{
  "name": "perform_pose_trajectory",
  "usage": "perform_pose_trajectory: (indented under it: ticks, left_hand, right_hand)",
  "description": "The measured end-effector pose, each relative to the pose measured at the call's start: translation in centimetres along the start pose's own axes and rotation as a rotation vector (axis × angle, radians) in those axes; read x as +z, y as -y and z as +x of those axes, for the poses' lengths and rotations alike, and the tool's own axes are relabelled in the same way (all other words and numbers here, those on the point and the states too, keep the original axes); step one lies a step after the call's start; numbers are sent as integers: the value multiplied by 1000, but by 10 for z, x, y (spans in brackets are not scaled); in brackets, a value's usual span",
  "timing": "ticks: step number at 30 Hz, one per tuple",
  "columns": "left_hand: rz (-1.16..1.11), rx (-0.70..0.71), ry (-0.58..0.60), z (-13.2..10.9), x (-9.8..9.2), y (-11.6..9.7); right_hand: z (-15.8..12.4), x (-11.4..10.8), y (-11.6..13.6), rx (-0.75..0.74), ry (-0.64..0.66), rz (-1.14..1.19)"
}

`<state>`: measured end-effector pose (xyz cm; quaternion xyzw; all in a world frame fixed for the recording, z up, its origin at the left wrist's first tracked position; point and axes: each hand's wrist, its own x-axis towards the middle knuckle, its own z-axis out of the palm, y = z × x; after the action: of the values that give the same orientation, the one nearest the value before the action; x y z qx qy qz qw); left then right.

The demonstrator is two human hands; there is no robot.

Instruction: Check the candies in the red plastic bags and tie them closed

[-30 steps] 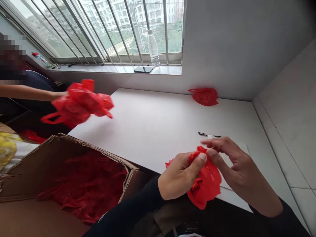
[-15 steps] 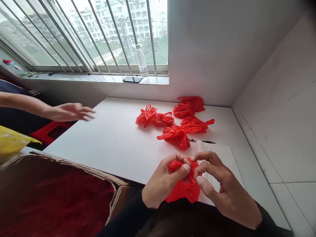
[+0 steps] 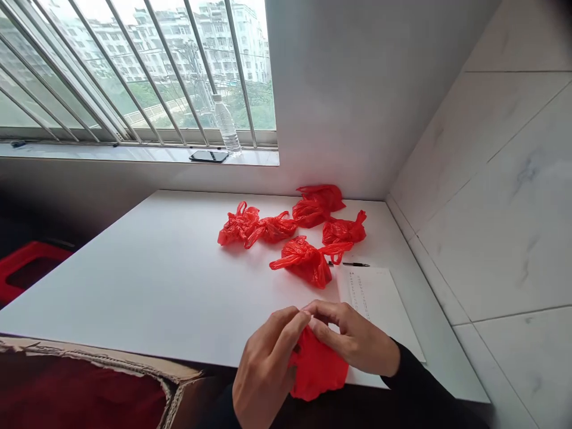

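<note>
A piece of red cloth-like material [image 3: 319, 369] hangs at the table's front edge, pinched at its top by both hands. My left hand [image 3: 270, 357] is closed on its upper left side, fingertips together. My right hand [image 3: 351, 333] grips the top from the right, thumb and forefinger meeting the left fingertips. Whether this is a thin bag or fabric I cannot tell for sure. Just beyond the hands lies a knotted red plastic bag [image 3: 308, 262]. Under and beside my right hand is a sheet of printed paper [image 3: 379, 298].
More knotted red plastic bags [image 3: 239, 225] lie toward the back of the white table [image 3: 156, 280]. A pen [image 3: 357, 264] rests above the paper. An open cardboard box [image 3: 179, 378] with dark red contents stands front left. A water bottle [image 3: 227, 128] and phone [image 3: 209, 156] sit on the windowsill.
Both hands have drawn together at the top of the red piece, which hangs lower. The view has turned right, and the other person's arm and the yellow item are out of sight.
</note>
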<state>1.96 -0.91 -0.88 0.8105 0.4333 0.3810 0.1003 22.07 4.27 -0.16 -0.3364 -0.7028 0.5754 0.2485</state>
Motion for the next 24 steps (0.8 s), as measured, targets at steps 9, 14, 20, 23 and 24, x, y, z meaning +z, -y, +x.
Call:
perform_pose_trajectory:
  ticks: [9, 14, 20, 23, 24]
  left_hand:
    - [163, 158, -11, 1, -14, 13]
    - [248, -78, 90, -44, -43, 39]
    - [-290, -985, 44, -61, -47, 46]
    - [-815, -1201, -4, -45, -16, 22]
    - [-825, -1221, 0, -40, -4, 15]
  right_hand:
    - [-5, -1, -2, -54, -272, -157]
    - [-35, -30, -33, 153, -315, -208]
    - [-51, -38, -62, 223, -380, -124]
    - [-45, -11, -54, 183, -340, -34]
    - [-44, -1, -52, 185, -322, -23]
